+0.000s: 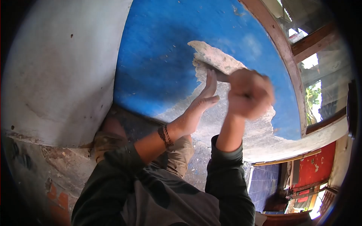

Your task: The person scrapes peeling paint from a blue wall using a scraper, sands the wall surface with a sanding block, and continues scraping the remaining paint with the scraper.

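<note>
My right hand (250, 94), smeared by motion, is closed round the handle of a scraper. The dark scraper blade (222, 76) points left at the ragged edge of the paint on the blue wall (158, 56). A loose, pale flap of paint (217, 56) curls away just above the blade. My left hand (200, 103) is open, fingers stretched upward and a dark braided bracelet on the wrist. Its fingertips are beside the blade; whether they touch it I cannot tell. Bare grey plaster (211, 116) shows below both hands.
A whitish wall (64, 67) meets the blue one at left. A wooden window frame (281, 49) with glass panes borders the right. Lower left is worn, stained floor (64, 169). Blue tiles (266, 182) and a red panel (315, 165) show at lower right.
</note>
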